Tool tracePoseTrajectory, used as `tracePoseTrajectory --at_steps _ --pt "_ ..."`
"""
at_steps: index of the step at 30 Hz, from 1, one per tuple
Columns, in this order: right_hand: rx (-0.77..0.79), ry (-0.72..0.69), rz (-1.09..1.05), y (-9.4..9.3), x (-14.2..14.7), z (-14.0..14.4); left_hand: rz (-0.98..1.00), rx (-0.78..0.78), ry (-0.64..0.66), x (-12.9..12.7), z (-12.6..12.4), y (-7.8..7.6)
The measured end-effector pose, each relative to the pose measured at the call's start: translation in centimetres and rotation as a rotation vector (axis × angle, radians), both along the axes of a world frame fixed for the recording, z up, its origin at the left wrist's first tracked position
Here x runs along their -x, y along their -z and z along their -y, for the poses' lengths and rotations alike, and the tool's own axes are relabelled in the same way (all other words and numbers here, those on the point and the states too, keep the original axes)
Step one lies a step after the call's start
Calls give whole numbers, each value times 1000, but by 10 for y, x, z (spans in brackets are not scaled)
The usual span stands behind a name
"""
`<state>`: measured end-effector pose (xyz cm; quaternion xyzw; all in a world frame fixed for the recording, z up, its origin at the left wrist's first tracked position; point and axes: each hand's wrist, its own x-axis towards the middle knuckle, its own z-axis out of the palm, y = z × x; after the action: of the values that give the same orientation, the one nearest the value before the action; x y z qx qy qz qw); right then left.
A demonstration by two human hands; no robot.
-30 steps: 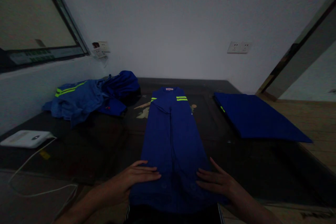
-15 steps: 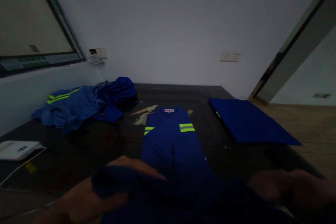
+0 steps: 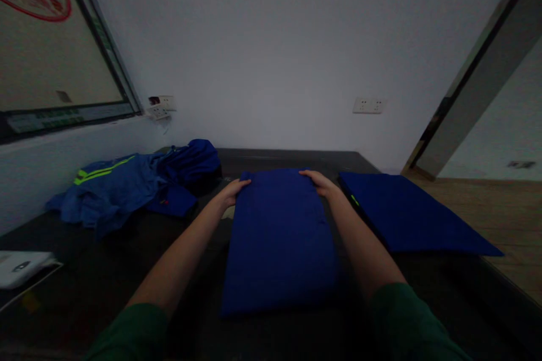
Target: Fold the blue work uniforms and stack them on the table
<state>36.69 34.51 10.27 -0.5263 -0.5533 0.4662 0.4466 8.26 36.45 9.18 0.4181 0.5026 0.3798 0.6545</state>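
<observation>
- A folded blue garment (image 3: 277,240) lies flat on the dark table (image 3: 127,259) in the lower middle of the frame, its long sides running away from the camera.
- The left hand (image 3: 232,190) rests at the far left corner of the garment; its fingers (image 3: 243,183) curl over the far edge and press on the cloth, close together.
- The right hand (image 3: 320,181) sits at the far right corner, its fingers (image 3: 307,174) lying flat and together on the top edge of the cloth.
- Both forearms stretch out from the bottom of the frame along either side of the garment, with green sleeves showing at the lower corners.
- Right of centre, just beside the right arm, lies a second folded blue piece (image 3: 406,217), flat on the table, with a small yellow-green mark at its near-left edge.
- In the middle left, a loose heap of blue workwear (image 3: 131,183) with yellow-green reflective stripes is bunched up near the wall.
- At the lower left edge a white device (image 3: 19,266) lies on the table.
- On the wall, one socket plate (image 3: 370,105) shows right of centre and another socket cluster (image 3: 161,107) left of centre.
- A framed board (image 3: 46,51) fills the upper left.
</observation>
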Motion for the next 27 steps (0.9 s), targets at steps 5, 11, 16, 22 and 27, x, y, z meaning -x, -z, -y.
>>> tracePoseTrajectory --at_steps 5,11,16,22,27 --pt "204 -56 -42 58 5 -19 -85 45 5 16 -22 46" --pt "237 5 -32 79 -26 -23 -66 100 98 47 -32 63" --pt "208 156 172 90 -26 -28 -305 -31 115 48 -32 67" --pt "79 340 438 101 -9 -29 -596 -152 48 42 -33 74" --pt "-34 378 770 102 3 -11 -865 -249 40 42 -37 71"
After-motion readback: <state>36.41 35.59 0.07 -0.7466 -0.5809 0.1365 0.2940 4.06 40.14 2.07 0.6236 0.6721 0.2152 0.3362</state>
